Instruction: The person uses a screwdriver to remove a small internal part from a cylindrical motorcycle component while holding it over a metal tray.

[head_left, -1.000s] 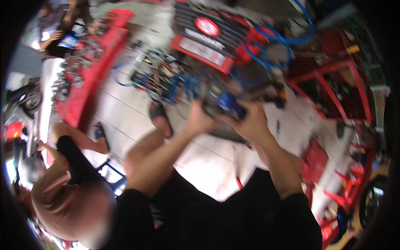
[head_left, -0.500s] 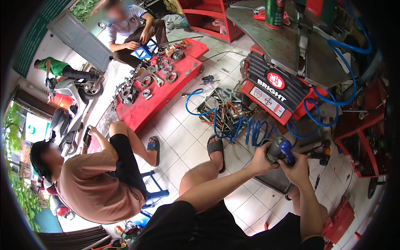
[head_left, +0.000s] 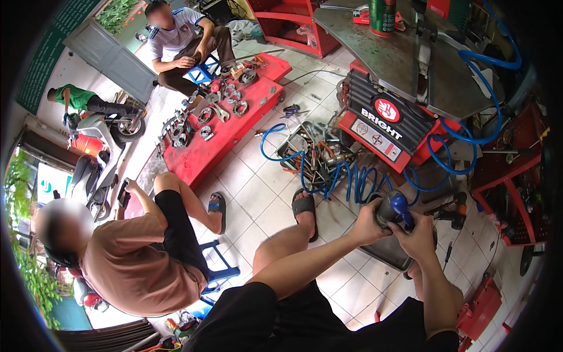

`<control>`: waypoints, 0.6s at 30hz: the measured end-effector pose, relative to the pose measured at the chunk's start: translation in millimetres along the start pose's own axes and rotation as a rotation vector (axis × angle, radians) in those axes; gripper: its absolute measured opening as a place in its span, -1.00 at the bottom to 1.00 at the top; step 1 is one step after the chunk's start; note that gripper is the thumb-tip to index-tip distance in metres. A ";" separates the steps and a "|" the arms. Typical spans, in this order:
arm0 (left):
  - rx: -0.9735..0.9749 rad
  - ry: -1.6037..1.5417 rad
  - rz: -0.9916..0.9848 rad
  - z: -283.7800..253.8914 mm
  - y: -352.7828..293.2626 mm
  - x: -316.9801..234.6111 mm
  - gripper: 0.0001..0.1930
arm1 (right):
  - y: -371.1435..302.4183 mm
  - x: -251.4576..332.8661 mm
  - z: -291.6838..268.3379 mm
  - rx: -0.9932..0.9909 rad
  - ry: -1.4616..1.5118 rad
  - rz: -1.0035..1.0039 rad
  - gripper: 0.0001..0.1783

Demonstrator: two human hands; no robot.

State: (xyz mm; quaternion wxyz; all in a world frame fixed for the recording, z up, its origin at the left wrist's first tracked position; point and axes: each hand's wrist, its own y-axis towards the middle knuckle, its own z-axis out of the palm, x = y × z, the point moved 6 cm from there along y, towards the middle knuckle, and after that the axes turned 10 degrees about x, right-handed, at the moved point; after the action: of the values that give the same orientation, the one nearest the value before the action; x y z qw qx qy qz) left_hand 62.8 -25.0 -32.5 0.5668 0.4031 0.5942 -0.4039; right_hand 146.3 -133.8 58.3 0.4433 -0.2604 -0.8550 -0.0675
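Observation:
Both my hands are closed around a dark grey cylindrical part with a glossy blue rounded piece on it; its exact kind I cannot make out. My left hand grips its left side. On the opposite side my right hand has its fingers wrapped around it, the thumb near the blue piece. The part is held over a grey tray on the tiled floor. Just beyond my hands lies a coiled blue air hose. An orange and black cordless drill rests on the floor to the right.
A tool tray full of hand tools lies ahead, beside a red and black machine. Metal parts cover a red lift table. A person in brown sits at left; another sits beyond the table. A red shelf cart stands right.
The view has shifted slightly. My hands keep their grip on the grey and blue part, which looks barely moved. The person in brown has turned their head.

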 end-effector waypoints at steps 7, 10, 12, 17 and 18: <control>0.010 0.100 0.019 -1.8 1.0 2.6 -0.26 | 1.0 4.4 0.6 0.024 -0.061 -0.051 -0.70; 0.016 0.088 0.022 -1.4 1.2 2.4 -0.26 | 0.4 4.9 -1.1 -0.015 -0.019 0.004 -0.69; 0.026 0.057 0.014 -0.9 1.4 1.7 -0.26 | 0.9 3.1 -2.3 -0.011 -0.001 0.050 -0.69; -0.019 0.039 0.047 -0.1 2.2 -0.4 -0.32 | 1.2 3.5 -3.0 0.045 -0.027 -0.016 -0.72; -0.019 0.039 0.047 0.1 2.0 -0.1 -0.32 | 1.1 5.3 -2.8 0.044 -0.029 -0.023 -0.72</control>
State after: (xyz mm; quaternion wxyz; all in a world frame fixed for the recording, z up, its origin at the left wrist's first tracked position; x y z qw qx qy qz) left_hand 64.7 -24.4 -32.5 0.5683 0.4193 0.5993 -0.3769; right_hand 146.4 -131.8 64.1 0.4357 -0.2418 -0.8656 -0.0502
